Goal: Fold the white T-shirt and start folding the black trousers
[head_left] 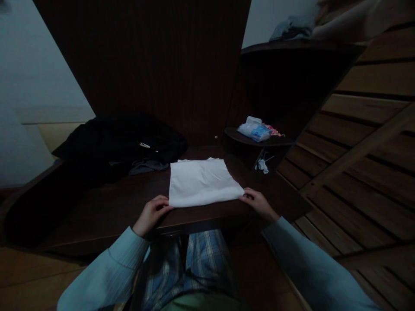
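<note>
A folded white cloth lies flat on a dark wooden desk, close to its near edge. My left hand rests at the cloth's near left corner, fingers curled and pinching the edge. At the near right corner my right hand touches the cloth, fingers bent onto its edge. Both sleeves are pale blue.
A heap of black clothing lies at the desk's back left. A small round side shelf at the right carries plastic packets. Wooden slats run along the right. A dark panel stands behind the desk.
</note>
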Tool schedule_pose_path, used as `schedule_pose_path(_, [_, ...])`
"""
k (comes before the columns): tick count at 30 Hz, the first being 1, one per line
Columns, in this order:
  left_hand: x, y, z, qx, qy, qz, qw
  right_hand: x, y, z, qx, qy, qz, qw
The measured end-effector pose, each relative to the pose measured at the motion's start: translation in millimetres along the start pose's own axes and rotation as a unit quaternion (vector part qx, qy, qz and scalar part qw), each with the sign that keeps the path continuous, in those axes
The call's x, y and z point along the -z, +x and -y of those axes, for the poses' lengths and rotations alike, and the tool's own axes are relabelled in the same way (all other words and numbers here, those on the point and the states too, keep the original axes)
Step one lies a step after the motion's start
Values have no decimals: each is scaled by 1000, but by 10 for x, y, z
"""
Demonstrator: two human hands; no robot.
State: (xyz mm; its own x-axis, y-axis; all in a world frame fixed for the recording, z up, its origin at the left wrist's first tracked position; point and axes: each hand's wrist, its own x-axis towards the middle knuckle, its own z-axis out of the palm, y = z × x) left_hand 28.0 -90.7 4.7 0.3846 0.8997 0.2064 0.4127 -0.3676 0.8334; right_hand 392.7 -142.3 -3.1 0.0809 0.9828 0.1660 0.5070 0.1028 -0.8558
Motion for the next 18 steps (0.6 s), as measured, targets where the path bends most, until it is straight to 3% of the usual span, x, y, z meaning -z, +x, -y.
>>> schedule_pose_path(3, [-11,8,-29,8,-17,-25,1000,14,36,29,-14,69,1,998])
schedule_pose_path(7, [-40,-13,-139,36,-60,-13,997,6,67,84,-48,174,71,981])
schedule_pose_path(11, [-111,-14,-190,95,-108,4,990,-10,83,99,-83,161,97,979])
schedule_pose_path(18, [-134,-89,-46,126,-73,-122,982,42,23,37,-105,88,33,990])
